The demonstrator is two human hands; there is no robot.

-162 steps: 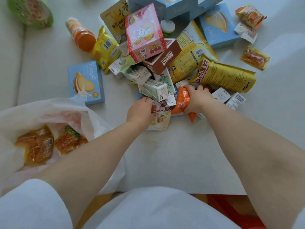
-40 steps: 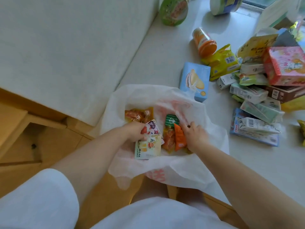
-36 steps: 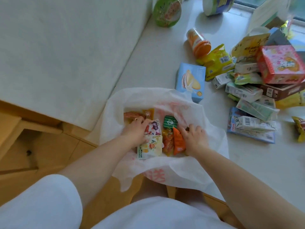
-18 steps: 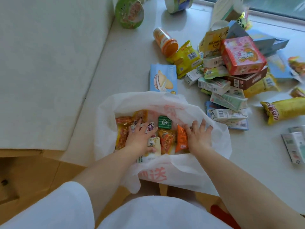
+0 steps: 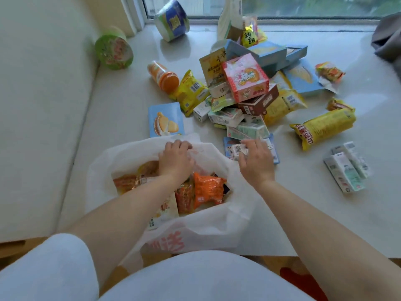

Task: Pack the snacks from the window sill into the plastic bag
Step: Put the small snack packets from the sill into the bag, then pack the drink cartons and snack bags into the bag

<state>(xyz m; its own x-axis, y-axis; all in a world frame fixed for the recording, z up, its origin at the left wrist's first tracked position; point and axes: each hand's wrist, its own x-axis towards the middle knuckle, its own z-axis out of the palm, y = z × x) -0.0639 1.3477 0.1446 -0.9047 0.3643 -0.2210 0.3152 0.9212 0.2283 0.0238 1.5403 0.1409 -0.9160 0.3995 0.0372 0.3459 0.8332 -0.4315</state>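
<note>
The white plastic bag [image 5: 208,224] lies open at the near edge of the window sill [image 5: 303,213], with an orange snack packet [image 5: 207,191] and other wrapped snacks inside. Farther back, a heap of boxes and packets [image 5: 245,92] lies on the sill.

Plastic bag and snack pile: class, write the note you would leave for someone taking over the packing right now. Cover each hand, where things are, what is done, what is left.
Left hand grips the far rim of the plastic bag, holding it open.
Right hand is open, fingers over a small white carton at the near edge of the snack pile; nothing lifted.
Done: an orange packet and several other small packets lie in the bag.
Left: the pile, the long yellow bag, the blue box, the cups and the bottle on the window sill.
</note>
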